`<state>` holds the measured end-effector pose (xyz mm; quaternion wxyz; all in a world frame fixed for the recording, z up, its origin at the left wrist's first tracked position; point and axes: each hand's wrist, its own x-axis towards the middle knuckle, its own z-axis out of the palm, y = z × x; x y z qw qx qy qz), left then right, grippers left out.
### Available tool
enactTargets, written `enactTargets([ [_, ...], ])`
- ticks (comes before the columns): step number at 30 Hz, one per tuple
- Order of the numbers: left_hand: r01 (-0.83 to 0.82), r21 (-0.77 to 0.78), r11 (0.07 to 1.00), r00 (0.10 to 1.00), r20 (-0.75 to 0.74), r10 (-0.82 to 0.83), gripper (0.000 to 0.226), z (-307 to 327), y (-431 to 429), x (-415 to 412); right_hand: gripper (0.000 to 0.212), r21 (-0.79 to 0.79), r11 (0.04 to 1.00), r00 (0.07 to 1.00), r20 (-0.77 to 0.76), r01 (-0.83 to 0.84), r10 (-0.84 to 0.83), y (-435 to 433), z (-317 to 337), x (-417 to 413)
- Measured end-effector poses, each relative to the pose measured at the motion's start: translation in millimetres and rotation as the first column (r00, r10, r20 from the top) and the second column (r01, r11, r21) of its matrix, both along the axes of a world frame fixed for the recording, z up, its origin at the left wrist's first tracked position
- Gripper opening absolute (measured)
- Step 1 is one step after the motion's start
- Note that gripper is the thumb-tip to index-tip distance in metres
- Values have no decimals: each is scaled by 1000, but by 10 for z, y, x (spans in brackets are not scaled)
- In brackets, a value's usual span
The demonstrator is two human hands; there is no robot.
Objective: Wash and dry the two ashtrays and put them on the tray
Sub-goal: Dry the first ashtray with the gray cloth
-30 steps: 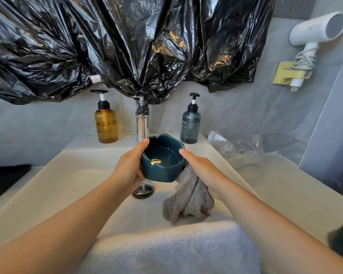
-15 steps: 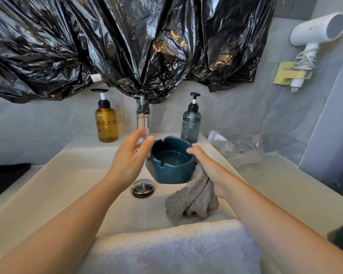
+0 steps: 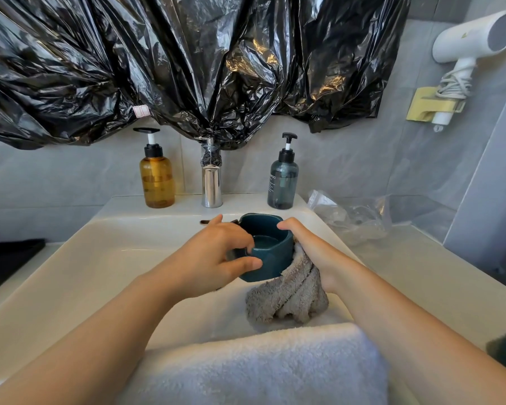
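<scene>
Now my left hand (image 3: 214, 258) is pinching the ashtray (image 3: 272, 260) rim to steady it while my right hand (image 3: 311, 248), grip curled, is pressing the grey cloth (image 3: 289, 299) against its side.

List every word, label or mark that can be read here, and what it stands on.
"POO" on the grey-blue pump bottle, rest of the word hidden; smaller lines beneath too small to read.
Pink tag on the black plastic: blurred, unreadable.
Small mark on the hair dryer: too small to read.
</scene>
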<state>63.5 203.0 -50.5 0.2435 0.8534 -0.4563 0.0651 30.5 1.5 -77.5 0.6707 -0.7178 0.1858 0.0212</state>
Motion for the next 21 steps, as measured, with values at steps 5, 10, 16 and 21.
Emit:
enactTargets([
  [5,-11,-50,999,1000,-2,11,24,-8,-33,-52,58,81,996,999,34,-31,28,-15,-4,5],
  [10,-270,-470,840,846,-532,-26,28,35,-29,-9,45,157,984,993,67,90,-102,-63,-46,48],
  [16,-538,-393,746,549,-835,-44,27,-21,-9,167,17,-2,980,934,303,197,-187,-65,-29,76],
  [21,-456,-387,801,623,-782,-22,11,-43,-28,132,19,-134,964,826,550,231,-122,11,40,-51],
])
